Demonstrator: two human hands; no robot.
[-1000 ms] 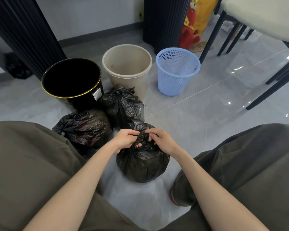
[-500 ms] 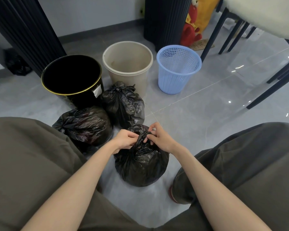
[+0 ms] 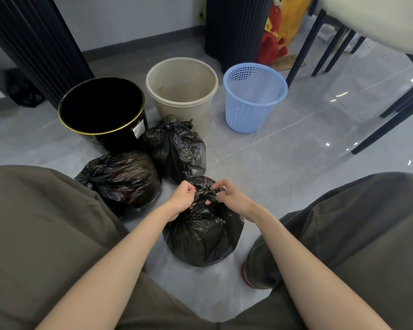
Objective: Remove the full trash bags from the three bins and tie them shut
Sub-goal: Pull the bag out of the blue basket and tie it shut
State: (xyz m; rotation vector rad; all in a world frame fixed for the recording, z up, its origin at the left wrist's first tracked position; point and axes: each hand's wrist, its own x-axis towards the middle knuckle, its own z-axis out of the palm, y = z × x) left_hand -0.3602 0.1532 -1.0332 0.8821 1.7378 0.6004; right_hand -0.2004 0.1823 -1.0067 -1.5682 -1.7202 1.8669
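Three black trash bags sit on the grey floor between my knees. The nearest bag [image 3: 202,236] stands upright in front of me. My left hand [image 3: 180,200] and my right hand [image 3: 231,195] both pinch the gathered plastic at its neck, pulling it apart sideways. A knotted bag [image 3: 175,148] leans against the beige bin [image 3: 181,91]. Another bag [image 3: 122,177] lies to its left, below the black bin [image 3: 103,108] with a gold rim. The blue mesh bin [image 3: 254,96] stands at the right. All three bins have no bags in them.
Black chair legs [image 3: 303,46] stand at the right rear, with more at the far right. Dark ribbed pillars [image 3: 234,27] rise behind the bins. A red and yellow toy [image 3: 272,41] sits behind the blue bin. My knees flank the bags.
My hands have shifted slightly apart at the neck of the nearest bag, drawing the twisted plastic between them. The view has dipped a little; the bins and other bags have not moved.
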